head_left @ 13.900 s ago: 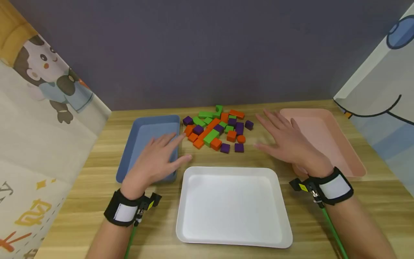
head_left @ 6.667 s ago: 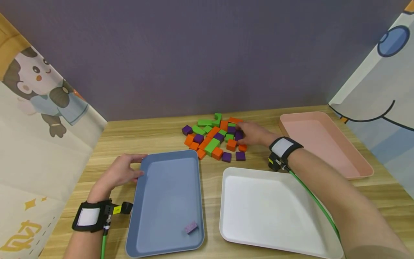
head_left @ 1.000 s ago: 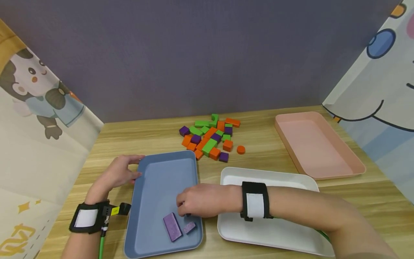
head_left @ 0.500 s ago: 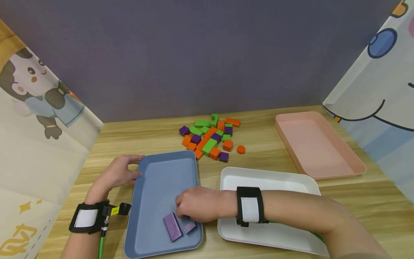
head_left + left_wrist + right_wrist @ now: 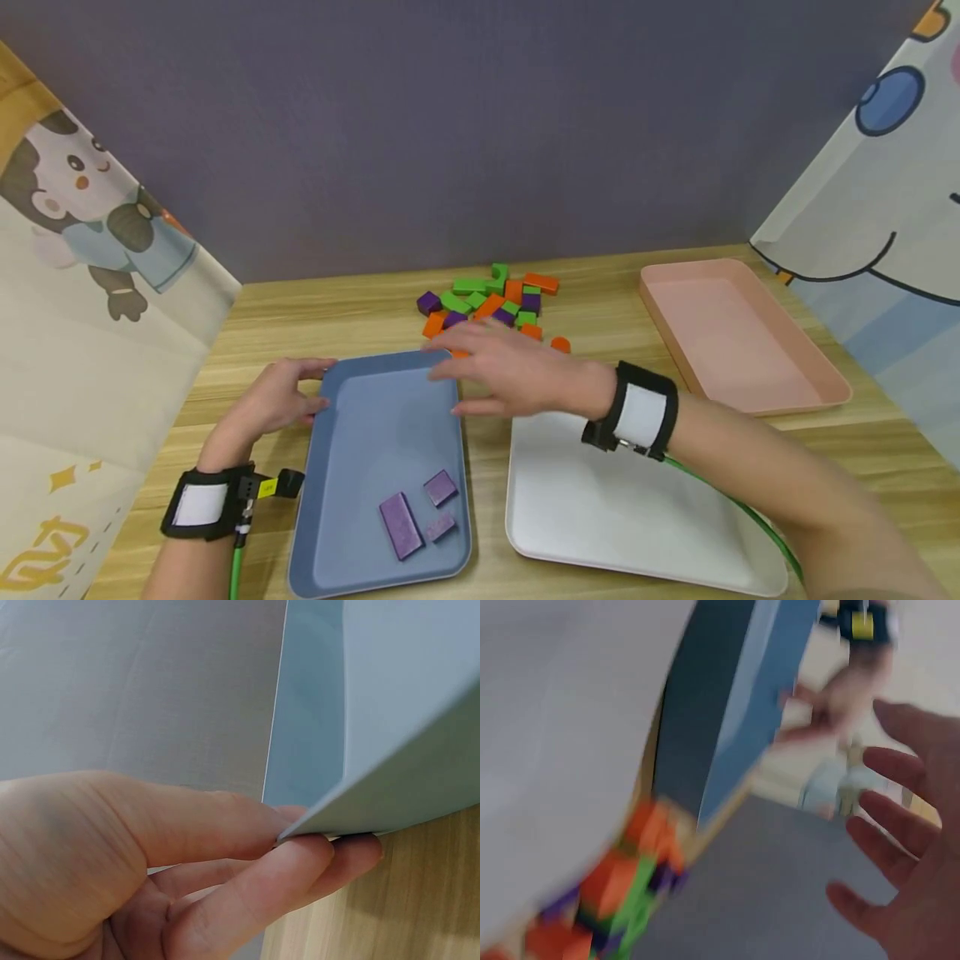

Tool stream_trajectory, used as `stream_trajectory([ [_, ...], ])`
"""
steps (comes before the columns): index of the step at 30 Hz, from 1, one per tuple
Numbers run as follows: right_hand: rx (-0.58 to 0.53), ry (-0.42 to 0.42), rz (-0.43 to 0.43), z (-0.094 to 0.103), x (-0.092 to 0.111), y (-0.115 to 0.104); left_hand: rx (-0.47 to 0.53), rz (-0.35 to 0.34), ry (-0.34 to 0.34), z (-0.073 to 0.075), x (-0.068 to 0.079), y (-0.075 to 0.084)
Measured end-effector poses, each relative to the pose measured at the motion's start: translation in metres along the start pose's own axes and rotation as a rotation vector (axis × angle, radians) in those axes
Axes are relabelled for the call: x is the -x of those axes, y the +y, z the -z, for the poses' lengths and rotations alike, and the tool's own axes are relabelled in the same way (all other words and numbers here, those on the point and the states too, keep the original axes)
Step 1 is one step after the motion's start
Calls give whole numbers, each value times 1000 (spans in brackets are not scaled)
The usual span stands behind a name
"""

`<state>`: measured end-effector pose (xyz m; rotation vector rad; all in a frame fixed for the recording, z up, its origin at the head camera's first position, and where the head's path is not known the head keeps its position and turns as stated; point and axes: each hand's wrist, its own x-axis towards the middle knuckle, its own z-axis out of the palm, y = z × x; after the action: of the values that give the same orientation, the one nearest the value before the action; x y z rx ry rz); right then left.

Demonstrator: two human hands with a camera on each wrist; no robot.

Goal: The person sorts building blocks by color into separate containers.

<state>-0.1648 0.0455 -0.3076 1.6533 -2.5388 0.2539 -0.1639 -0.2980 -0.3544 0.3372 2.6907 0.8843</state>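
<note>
My left hand [image 5: 273, 400] grips the left rim of the blue tray [image 5: 360, 442]. In the left wrist view, my thumb [image 5: 214, 825] and fingers pinch that rim. Three purple blocks lie in the tray's near right part: a long flat block [image 5: 401, 525], a squarish block [image 5: 440, 488] and a small block [image 5: 442, 526]. My right hand [image 5: 510, 371] is raised over the tray's far right corner and the near side of the block pile, fingers spread and holding nothing. It hides some orange, green and purple blocks. The right wrist view is blurred, with my spread fingers [image 5: 896, 817] showing.
Green blocks [image 5: 470, 286], orange blocks [image 5: 541, 283] and purple blocks [image 5: 429, 302] are heaped near the dark back wall [image 5: 480, 133]. A white tray [image 5: 600, 508] lies under my right forearm. The pink tray [image 5: 742, 333] stands at the far right.
My right hand has let go of a squarish purple block in the blue tray and moved up toward the pile. Earlier, the blue tray came nearer, the white tray shifted right, and purple blocks left the pile.
</note>
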Motion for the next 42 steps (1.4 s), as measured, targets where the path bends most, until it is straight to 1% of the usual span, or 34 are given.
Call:
stream_trajectory([
  [2, 8, 38, -74, 5, 4, 20, 0, 1, 0, 0, 0, 0],
  [4, 19, 46, -141, 7, 8, 40, -2, 5, -1, 0, 0, 0],
  [6, 18, 17, -210, 7, 13, 58, -1, 10, -1, 0, -1, -1],
  [8, 12, -37, -281, 4, 18, 75, 4, 13, -3, 0, -1, -2],
  [10, -16, -92, -359, 0, 22, 89, 6, 12, -4, -1, -1, -2],
  [12, -51, -129, -423, -7, 25, 102, 14, 9, -3, -1, -1, -3],
  [15, -87, -164, -487, -18, 26, 118, 17, 5, -3, -2, 0, -3],
  [19, -110, -195, -541, -31, 24, 131, 14, 6, -3, -3, 2, -3],
  [21, -104, -204, -559, -36, 23, 135, 11, 3, -4, -3, 2, -3],
  [23, -84, -202, -557, -40, 23, 138, 11, 5, -1, -3, 1, -3],
  [27, -36, -179, -521, -45, 25, 142, 10, 1, 5, -2, 1, -2],
  [33, -18, -131, -493, -48, 31, 143, 0, 5, 4, -2, 1, -1],
  [39, -7, -60, -450, -51, 38, 144, -1, 14, -3, -2, 2, -1],
  [42, -16, -67, -454, -46, 41, 141, -1, 15, -5, -2, 2, 0],
])
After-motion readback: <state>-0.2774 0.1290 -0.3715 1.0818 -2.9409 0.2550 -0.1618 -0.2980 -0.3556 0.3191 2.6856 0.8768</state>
